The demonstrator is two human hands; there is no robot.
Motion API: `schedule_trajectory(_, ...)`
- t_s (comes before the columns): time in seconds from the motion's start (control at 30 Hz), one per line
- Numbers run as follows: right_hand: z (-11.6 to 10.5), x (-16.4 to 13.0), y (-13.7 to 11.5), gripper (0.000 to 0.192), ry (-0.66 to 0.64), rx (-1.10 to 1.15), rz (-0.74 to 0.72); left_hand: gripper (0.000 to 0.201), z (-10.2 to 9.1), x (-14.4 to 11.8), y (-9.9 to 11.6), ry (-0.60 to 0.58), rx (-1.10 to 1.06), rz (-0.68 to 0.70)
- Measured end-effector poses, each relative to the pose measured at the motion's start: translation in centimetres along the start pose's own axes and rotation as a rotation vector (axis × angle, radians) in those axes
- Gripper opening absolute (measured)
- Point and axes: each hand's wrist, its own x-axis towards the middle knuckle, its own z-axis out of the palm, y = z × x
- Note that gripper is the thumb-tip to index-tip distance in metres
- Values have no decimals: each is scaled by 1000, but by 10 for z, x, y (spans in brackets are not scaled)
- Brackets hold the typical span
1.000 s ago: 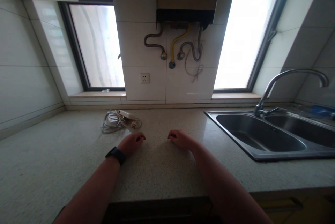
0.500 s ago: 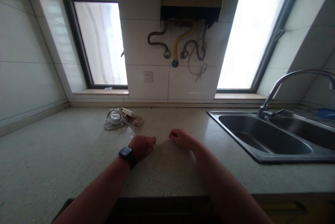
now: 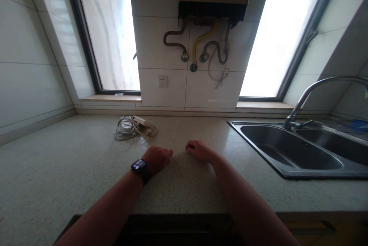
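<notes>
Low centre of the frame, your left hand [image 3: 157, 158] and right hand [image 3: 198, 150] rest curled and empty on the worktop [image 3: 57, 177]. Further up, left of centre, the coiled cable [image 3: 133, 126] lies untouched, well apart.

Left hand [image 3: 157, 158] lies knuckles-up on the speckled countertop [image 3: 57, 177], fingers curled under loosely, holding nothing, dark smartwatch [image 3: 139, 166] on the wrist with its screen lit. Right hand [image 3: 198, 150] lies just beside it, also curled and holding nothing, fingertips on the counter, the two hands near each other but apart. Closest object is a coiled white cable with power strip [image 3: 133, 126], lying flat behind the left hand, untouched.
</notes>
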Motion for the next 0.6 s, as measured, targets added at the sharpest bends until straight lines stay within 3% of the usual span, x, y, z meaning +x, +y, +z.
schedule_trajectory(0.6, 1, 0, 2, 21, 3, -3, -21, 21, 11, -2, -11, 30, -106, -81)
